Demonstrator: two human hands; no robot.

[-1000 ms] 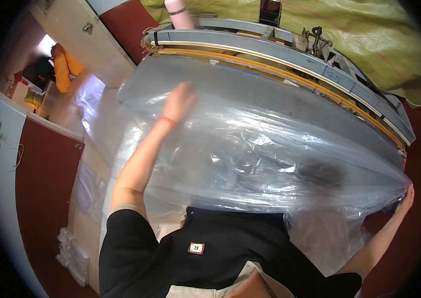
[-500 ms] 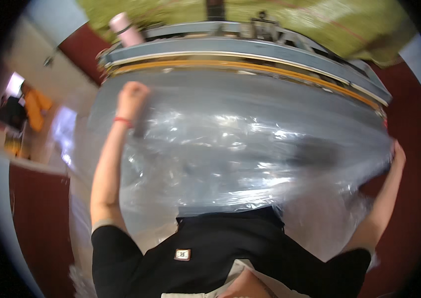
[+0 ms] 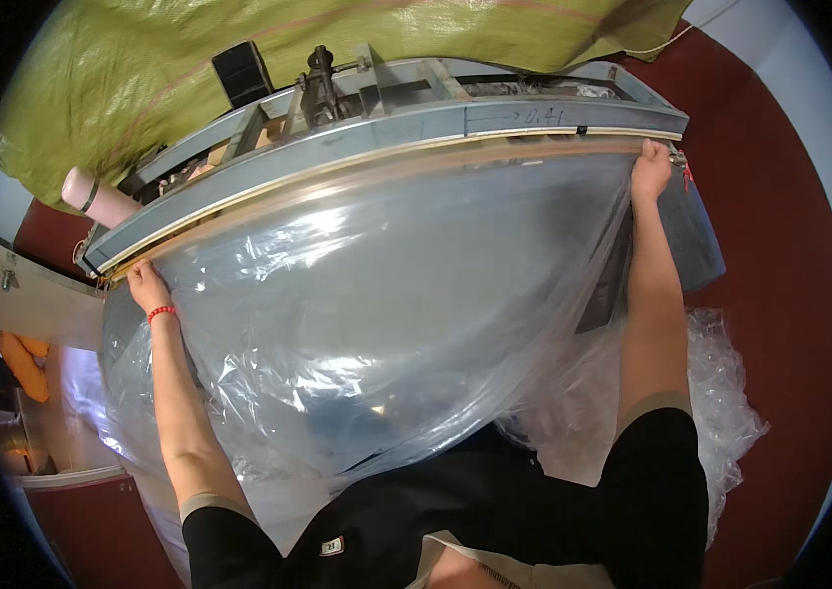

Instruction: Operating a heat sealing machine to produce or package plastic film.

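Note:
A wide sheet of clear plastic film (image 3: 367,285) is stretched over a grey table surface, its far edge lying along the sealing bar (image 3: 386,137) of a long metal machine. My left hand (image 3: 148,285), with a red bracelet at the wrist, is closed on the film's far left corner beside the bar's left end. At the bar's right end my right hand (image 3: 650,172) grips the far right corner. Between the two hands the far edge is fairly taut, while the near part sags in shiny folds against my body.
Behind the bar, a pink bottle (image 3: 100,198) leans at the machine's left and a dark phone-like slab (image 3: 242,75) stands against a yellow-green woven sheet (image 3: 357,34). More crumpled film (image 3: 725,402) hangs at the right above dark red floor (image 3: 779,294). An open door (image 3: 38,294) is at left.
My right hand has swung from the far right side up to the bar's right end, drawing the film's edge along it. My left hand is now at the bar's left end. The view has turned.

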